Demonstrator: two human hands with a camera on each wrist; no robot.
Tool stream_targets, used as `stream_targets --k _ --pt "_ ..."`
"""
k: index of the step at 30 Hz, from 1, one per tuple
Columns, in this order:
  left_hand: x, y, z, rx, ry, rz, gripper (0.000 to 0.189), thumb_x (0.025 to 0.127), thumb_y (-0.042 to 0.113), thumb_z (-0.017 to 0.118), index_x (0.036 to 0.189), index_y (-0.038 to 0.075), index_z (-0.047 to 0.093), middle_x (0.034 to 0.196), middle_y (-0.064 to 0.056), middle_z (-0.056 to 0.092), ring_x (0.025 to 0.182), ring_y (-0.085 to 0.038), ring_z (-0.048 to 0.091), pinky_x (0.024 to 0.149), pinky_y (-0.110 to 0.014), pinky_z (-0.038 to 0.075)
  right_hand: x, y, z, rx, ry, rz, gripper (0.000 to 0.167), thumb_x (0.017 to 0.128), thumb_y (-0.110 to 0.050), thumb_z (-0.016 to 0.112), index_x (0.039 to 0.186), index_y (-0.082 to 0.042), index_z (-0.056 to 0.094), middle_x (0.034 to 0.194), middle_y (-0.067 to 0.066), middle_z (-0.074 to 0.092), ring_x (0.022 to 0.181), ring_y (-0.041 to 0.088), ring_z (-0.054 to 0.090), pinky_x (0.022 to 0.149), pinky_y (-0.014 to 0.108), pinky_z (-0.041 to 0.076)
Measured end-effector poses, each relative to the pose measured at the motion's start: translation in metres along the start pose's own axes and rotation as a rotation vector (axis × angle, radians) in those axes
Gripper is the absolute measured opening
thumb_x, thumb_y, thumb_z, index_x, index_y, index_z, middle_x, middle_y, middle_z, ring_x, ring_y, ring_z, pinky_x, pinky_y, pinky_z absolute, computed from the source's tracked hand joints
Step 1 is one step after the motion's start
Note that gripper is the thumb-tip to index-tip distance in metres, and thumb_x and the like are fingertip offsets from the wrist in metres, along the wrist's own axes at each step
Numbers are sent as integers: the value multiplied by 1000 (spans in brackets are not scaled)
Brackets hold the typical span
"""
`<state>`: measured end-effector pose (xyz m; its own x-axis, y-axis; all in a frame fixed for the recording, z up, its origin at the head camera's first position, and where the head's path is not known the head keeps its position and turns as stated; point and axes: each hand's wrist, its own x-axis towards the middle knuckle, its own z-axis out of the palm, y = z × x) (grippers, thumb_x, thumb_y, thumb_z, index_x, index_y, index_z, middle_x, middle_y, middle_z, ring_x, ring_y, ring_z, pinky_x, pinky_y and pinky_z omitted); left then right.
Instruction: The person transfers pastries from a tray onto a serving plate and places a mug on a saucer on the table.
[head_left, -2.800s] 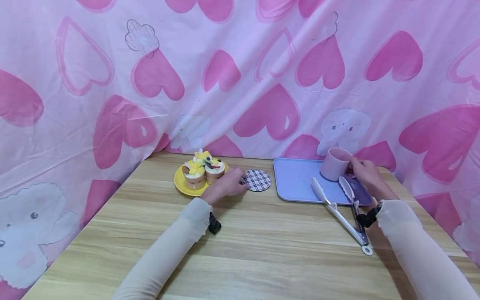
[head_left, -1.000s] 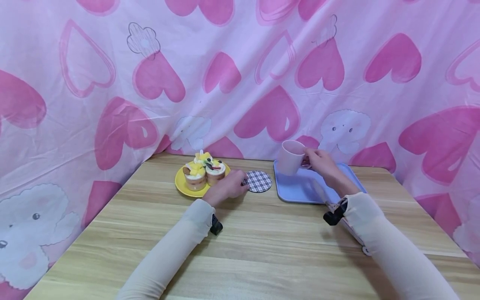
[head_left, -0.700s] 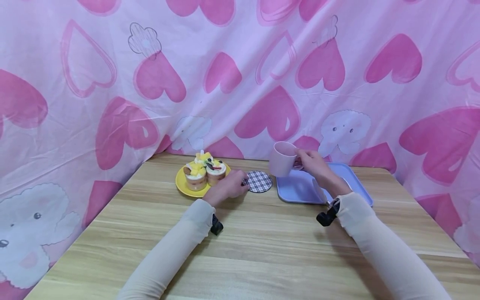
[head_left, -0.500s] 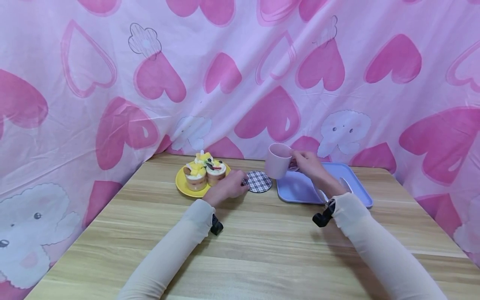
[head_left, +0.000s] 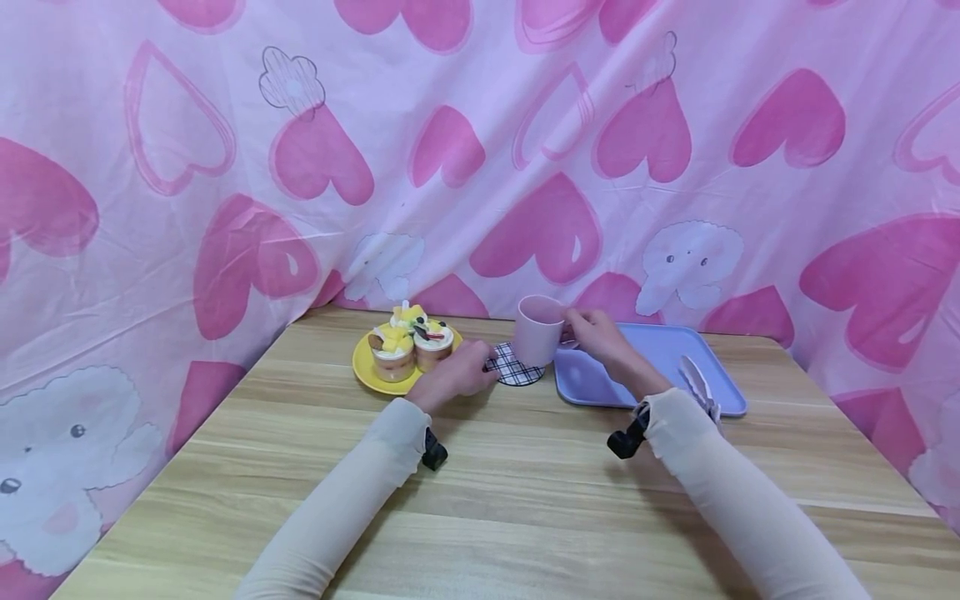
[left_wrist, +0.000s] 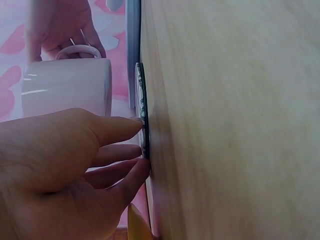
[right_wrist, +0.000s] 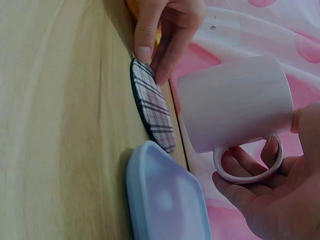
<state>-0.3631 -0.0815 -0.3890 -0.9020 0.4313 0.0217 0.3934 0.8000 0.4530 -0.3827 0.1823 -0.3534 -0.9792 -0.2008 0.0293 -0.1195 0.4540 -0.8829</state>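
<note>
A round black-and-white checked coaster point(head_left: 504, 367) lies flat on the table. My left hand point(head_left: 467, 368) pinches its near left edge between thumb and fingertips, also seen from the side in the left wrist view. My right hand point(head_left: 600, 335) holds a pale pink mug point(head_left: 537, 333) by its handle, fingers curled through the loop. The mug is upright and overlaps the right part of the coaster in the head view. In the right wrist view, a gap shows between the mug's base point(right_wrist: 192, 117) and the checked coaster top point(right_wrist: 152, 107).
Left of the coaster stands a yellow plate point(head_left: 362, 367) with several fruit-topped dessert cups point(head_left: 393, 360). To its right lies a blue tray point(head_left: 592, 385); metal tongs point(head_left: 697, 383) rest across it, partly hidden by my right sleeve. A pink heart-patterned cloth point(head_left: 532, 225) hangs behind the table.
My right hand has lifted the mug off the tray and carried it left, over the coaster, lowering it lately. My left hand has stayed at the coaster's edge.
</note>
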Motion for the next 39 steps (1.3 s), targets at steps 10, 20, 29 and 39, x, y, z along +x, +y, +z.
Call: stream_targets --k 10,20,29,39 --pt "1 -1 0 -17 1 -24 43 104 20 73 141 -1 67 136 -18 73 116 -27 69 107 -42 59 4 6 13 -5 -3 -5 60 115 -44 40 142 1 67 134 24 71 127 41 67 119 57 50" --pt "3 -2 1 -12 15 -48 32 103 21 74 128 2 74 114 -13 76 94 -21 64 86 -34 59 9 9 22 8 8 27 56 113 -43 42 136 -1 71 132 21 72 128 36 66 120 54 50" --pt "3 -4 0 -23 28 -60 21 102 22 76 113 5 75 93 -4 68 84 -20 59 74 -30 50 12 11 29 17 28 18 56 110 -45 47 130 1 74 130 21 73 127 36 67 121 53 48" --pt "3 -4 0 -6 52 -29 26 100 21 78 117 2 76 101 -8 75 87 -21 62 80 -34 55 13 8 36 11 11 30 59 111 -48 47 140 -2 69 135 21 71 130 37 66 122 55 47"
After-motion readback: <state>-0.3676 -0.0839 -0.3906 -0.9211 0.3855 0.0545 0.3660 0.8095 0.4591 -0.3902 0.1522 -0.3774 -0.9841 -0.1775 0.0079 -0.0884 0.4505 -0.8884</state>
